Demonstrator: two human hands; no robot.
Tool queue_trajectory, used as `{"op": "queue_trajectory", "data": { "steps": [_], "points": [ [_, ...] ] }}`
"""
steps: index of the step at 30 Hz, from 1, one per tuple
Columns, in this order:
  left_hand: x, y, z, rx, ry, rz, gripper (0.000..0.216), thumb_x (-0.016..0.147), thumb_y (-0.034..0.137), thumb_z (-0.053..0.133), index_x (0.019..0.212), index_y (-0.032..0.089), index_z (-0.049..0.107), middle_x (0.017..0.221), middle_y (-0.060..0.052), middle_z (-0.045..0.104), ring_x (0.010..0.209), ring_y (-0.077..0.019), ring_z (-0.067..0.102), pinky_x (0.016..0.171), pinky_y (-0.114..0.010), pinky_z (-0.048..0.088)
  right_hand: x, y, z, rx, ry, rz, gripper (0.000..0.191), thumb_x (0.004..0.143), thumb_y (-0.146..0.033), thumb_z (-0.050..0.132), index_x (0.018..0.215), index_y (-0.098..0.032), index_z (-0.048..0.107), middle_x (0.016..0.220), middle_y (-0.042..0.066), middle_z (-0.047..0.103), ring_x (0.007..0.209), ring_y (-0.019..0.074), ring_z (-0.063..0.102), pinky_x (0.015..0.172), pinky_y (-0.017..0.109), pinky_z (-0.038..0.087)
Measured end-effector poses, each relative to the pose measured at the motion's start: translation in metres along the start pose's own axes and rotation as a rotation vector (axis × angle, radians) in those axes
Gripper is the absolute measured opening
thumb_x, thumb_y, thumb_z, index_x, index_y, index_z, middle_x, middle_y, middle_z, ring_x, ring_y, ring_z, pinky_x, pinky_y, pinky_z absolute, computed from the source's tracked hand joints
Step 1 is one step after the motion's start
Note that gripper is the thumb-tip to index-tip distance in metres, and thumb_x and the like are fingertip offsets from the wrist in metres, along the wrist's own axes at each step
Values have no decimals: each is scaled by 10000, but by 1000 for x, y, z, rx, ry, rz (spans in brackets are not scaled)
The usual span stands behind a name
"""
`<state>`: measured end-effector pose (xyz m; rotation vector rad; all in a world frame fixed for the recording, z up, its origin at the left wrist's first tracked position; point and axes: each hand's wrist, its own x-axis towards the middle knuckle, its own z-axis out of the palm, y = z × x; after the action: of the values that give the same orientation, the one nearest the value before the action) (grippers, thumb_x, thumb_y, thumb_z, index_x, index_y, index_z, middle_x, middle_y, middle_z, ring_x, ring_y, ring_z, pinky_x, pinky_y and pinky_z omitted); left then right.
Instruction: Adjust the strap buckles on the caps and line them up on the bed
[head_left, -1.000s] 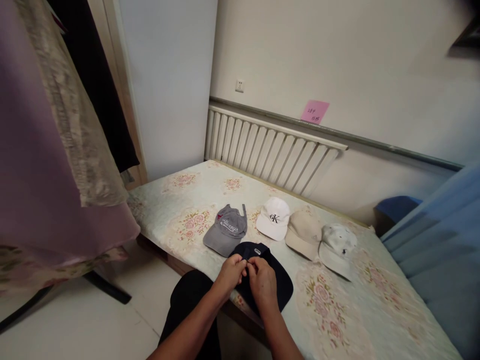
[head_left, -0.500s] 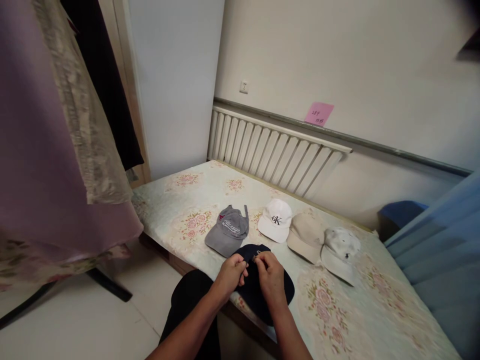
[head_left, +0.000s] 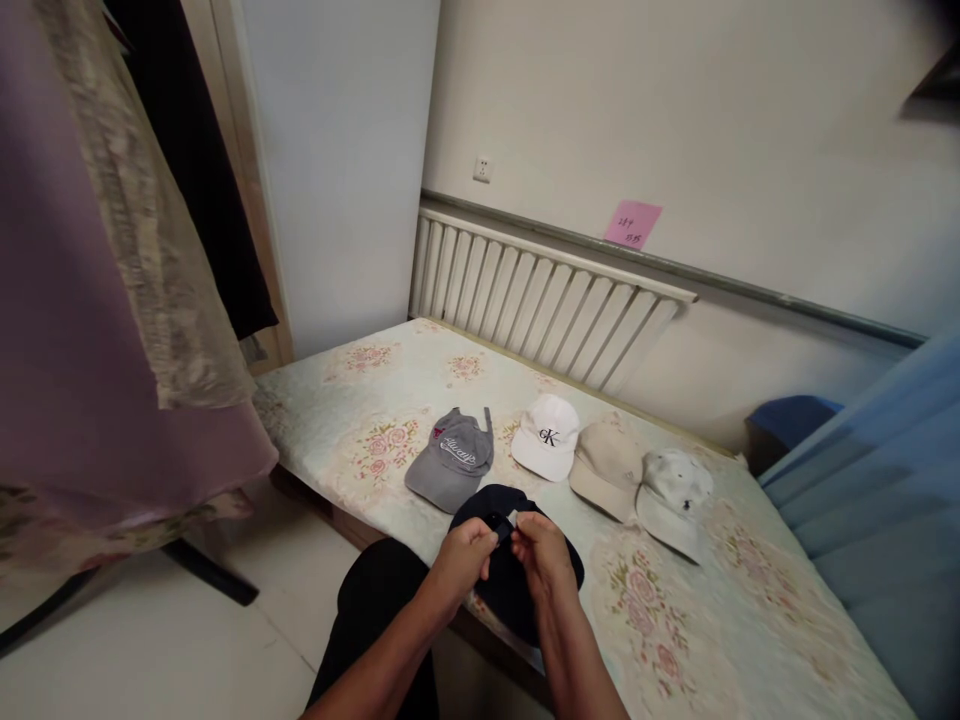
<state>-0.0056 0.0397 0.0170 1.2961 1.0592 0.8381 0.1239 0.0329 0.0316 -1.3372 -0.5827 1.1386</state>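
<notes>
Head view shows the left hand (head_left: 466, 556) and right hand (head_left: 544, 548), pinched together a moment ago, now slightly parted, each gripping the strap (head_left: 511, 519) of the dark cap (head_left: 506, 590) at the bed's (head_left: 360, 400) near edge.

Soft, even indoor light, faint shadows, no glare; wide-angle edges bend and blur slightly.

A home bedroom: floral bed (head_left: 360, 400), radiator (head_left: 540, 300), hanging clothes (head_left: 97, 300)
</notes>
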Motion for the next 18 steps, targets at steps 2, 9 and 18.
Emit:
{"op": "queue_trajectory", "data": {
  "steps": [2, 9, 18],
  "points": [
    [1, -1, 1, 6, -4, 6, 187, 762, 330, 442, 642, 191, 474, 408, 66, 450, 410, -86, 361, 490, -213, 273, -1, 0, 1, 34, 1, 23, 169, 512, -300, 657, 553, -165, 563, 450, -29, 517, 401, 78, 449, 412, 204, 338],
    [-1, 1, 2, 7, -8, -1, 172, 766, 315, 440, 656, 192, 488, 412, 69, 449, 402, -82, 343, 481, -211, 264, -3, -1, 3, 82, 0, 42, 164, 514, -270, 692, 538, -163, 570, 447, -30, 521, 404, 68, 447, 394, 182, 342],
    [2, -2, 2, -2, 4, 0, 182, 770, 318, 443, 643, 192, 478, 407, 71, 447, 399, -81, 348, 476, -207, 265, -6, -1, 5, 58, -4, 28, 167, 512, -285, 676, 550, -157, 577, 446, -29, 526, 415, 73, 452, 407, 186, 345]
  ]
}}
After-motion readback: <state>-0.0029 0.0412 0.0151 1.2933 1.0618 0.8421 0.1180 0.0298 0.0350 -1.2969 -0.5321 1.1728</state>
